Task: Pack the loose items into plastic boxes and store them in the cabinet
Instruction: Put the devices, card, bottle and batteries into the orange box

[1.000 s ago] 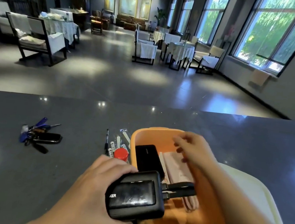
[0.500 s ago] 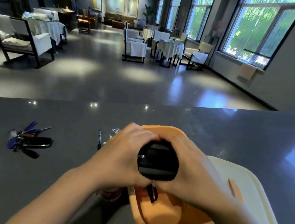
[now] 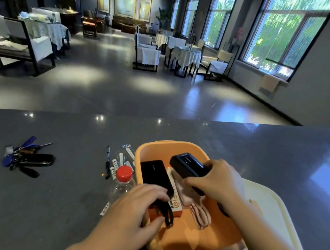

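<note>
Gripping the black charger block (image 3: 189, 167) with my right hand (image 3: 215, 182), fingers and thumb wrapped round its near end, holding it tilted over the inside of the orange plastic box (image 3: 196, 245). My left hand (image 3: 137, 208) is pinching a black strap loop (image 3: 165, 213) between thumb and fingertips at the box's left wall. Inside the box there's a black power bank (image 3: 155, 176) leaning along the left side, an orange-and-white packet (image 3: 176, 206) under it, and a pinkish coiled cable (image 3: 198, 213) in the middle. A cream lid (image 3: 270, 213) lies just right of the box, partly under it.

Out on the grey counter (image 3: 22, 200): a clear bottle with a red cap (image 3: 124, 174) touching the box's left wall, a black pen (image 3: 108, 161) and some small wrapped packets (image 3: 122, 159) just beyond it, and a bunch of keys (image 3: 28, 157) well off to the left.
</note>
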{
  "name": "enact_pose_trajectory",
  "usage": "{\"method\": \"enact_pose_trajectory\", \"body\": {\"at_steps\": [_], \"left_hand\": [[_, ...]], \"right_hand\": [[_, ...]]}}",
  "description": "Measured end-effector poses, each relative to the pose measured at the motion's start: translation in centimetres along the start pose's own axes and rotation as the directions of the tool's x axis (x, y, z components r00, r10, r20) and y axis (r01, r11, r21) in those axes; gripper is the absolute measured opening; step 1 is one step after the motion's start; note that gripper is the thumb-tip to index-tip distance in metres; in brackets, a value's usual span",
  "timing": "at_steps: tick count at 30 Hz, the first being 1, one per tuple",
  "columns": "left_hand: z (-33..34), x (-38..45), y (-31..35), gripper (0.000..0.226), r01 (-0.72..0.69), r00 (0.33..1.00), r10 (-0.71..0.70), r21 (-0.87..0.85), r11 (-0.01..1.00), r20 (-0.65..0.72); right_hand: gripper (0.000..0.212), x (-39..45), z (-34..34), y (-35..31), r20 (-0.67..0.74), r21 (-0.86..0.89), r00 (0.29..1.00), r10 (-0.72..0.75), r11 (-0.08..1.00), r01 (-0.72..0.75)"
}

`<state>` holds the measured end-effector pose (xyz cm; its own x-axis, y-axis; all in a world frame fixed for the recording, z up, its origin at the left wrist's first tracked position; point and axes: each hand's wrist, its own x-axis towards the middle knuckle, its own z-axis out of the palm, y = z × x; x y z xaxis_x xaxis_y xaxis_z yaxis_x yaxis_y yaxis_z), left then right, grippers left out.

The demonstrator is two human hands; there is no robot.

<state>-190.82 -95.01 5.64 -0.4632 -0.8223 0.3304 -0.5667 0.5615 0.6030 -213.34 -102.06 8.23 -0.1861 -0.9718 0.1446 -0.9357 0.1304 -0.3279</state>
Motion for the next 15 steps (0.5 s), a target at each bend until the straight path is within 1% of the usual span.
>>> {"method": "enact_pose_trajectory", "body": {"at_steps": [2,4,6,8,9,12,15], "left_hand": [[0.7,-0.4,-0.5,0.028,0.041,0.998,-0.040,-0.030,0.999,0.040],[1.3,-0.7,-1.0,0.026,0.085,0.994,-0.080,-0.059,0.995,0.081],[1.8,-1.0,-1.6,0.034,0.102,0.991,-0.095,-0.072,0.992,0.096],[1.9,-1.2,-1.8,0.041,0.102,0.992,-0.097,-0.063,0.993,0.085],[2.0,-1.2,-1.8,0.040,0.102,0.992,-0.097,-0.056,0.993,0.079],[2.1,-1.4,-1.7,0.038,0.105,0.992,-0.102,-0.050,0.993,0.073],[2.3,-1.6,-1.8,0.035,0.095,0.995,-0.091,-0.071,0.993,0.047]], "right_hand": [[0.054,0.5,1.3,-0.1,0.036,-0.038,0.999,0.035,0.999,-0.034],[0.047,0.7,2.4,-0.3,0.043,-0.079,0.998,0.055,0.996,-0.052],[0.046,0.7,3.4,-0.7,0.020,-0.112,0.998,0.058,0.992,-0.056],[0.050,0.8,4.3,-0.9,-0.010,-0.159,0.999,0.049,0.986,-0.050],[0.054,0.9,4.6,-1.0,-0.017,-0.190,0.999,0.042,0.981,-0.045],[0.072,1.3,5.4,-1.2,0.014,-0.297,1.000,0.016,0.955,-0.011],[0.076,1.3,5.6,-0.9,0.033,-0.304,0.999,0.019,0.953,-0.008]]}}
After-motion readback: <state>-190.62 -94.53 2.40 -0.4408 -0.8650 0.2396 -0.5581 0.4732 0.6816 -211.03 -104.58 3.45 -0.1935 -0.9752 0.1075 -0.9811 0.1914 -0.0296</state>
